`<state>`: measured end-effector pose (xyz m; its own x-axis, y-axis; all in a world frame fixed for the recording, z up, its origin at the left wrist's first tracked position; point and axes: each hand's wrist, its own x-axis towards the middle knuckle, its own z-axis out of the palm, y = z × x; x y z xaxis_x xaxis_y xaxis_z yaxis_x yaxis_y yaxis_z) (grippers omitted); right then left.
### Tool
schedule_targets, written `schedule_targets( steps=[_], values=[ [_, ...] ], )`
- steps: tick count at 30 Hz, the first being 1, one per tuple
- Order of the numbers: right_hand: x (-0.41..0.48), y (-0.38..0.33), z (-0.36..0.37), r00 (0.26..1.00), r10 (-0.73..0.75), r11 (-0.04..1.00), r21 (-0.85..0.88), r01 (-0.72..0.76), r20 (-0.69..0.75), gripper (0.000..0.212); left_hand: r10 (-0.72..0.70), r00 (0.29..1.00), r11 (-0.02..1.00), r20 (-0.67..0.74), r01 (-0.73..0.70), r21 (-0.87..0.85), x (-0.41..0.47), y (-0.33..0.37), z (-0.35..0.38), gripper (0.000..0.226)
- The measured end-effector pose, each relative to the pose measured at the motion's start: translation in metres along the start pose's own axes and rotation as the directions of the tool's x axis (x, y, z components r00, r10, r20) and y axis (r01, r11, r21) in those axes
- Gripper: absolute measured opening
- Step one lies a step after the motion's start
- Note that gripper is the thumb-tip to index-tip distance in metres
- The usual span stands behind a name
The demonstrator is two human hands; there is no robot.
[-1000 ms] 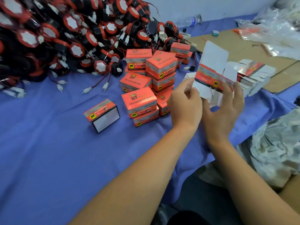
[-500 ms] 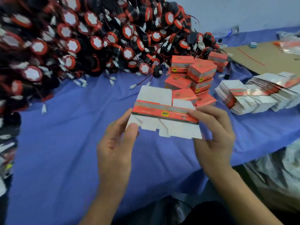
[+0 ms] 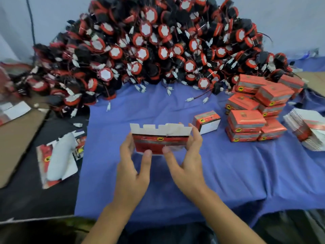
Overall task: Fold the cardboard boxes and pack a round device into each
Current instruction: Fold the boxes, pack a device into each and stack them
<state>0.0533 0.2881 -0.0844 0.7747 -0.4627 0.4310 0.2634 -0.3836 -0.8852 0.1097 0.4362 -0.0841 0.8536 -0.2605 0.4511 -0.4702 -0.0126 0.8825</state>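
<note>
i note the flat box [image 3: 160, 141] has come from the 3 o'clock stack [image 3: 307, 129] to centre, held level over the desk [image 3: 228, 173]. left grip [image 3: 133, 166] and right grip [image 3: 186, 164] each pinch an end, thumbs on its lower edge. judged: folding is about to begin; devices [image 3: 149, 50] wait at 12 o'clock.

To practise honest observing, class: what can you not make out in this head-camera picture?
Head view throughout.
1. Print on the flat box: blurred and too small to read.
2. How the left hand and right hand lie behind it: hidden by the card.
3. Stack of flat blanks: cut off by the right edge.
4. Contents of the closed boxes: hidden by their walls.
5. Lower round devices in the pile: buried under others.
</note>
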Motion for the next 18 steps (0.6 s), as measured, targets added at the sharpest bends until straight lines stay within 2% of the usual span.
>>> schedule_targets(
  steps=[2, 6, 9, 12, 15, 18],
  values=[
    [0.001, 0.005, 0.002, 0.999, -0.038, 0.999, 0.005, 0.038, -0.016, 0.078, -0.004, 1.0, 1.0, 0.007, 0.004, 0.014, 0.0, 0.0, 0.0, 0.066],
    [0.002, 0.005, 0.003, 0.999, -0.02, 1.0, 0.003, 0.02, -0.027, 0.081, 0.009, 0.999, 1.0, 0.039, -0.01, 0.027, -0.002, -0.004, 0.0, 0.064],
    [0.0, 0.003, 0.001, 0.998, -0.031, 0.999, -0.041, 0.033, 0.05, 0.08, 0.032, 0.998, 0.997, 0.056, -0.035, 0.063, -0.004, -0.006, -0.001, 0.061],
    [-0.002, 0.0, 0.002, 0.99, -0.069, 0.993, -0.083, 0.08, 0.123, 0.073, 0.081, 0.994, 0.986, 0.067, -0.09, 0.137, -0.005, -0.005, -0.001, 0.054],
    [-0.003, -0.001, 0.002, 0.987, -0.124, 0.986, -0.095, 0.134, 0.105, 0.069, 0.138, 0.989, 0.981, 0.046, -0.143, 0.132, -0.005, -0.002, -0.001, 0.044],
    [-0.005, -0.005, 0.001, 0.987, -0.119, 0.992, -0.033, 0.123, 0.111, 0.074, 0.19, 0.981, 0.977, 0.04, -0.192, 0.087, -0.006, 0.003, -0.001, 0.033]
  ],
)
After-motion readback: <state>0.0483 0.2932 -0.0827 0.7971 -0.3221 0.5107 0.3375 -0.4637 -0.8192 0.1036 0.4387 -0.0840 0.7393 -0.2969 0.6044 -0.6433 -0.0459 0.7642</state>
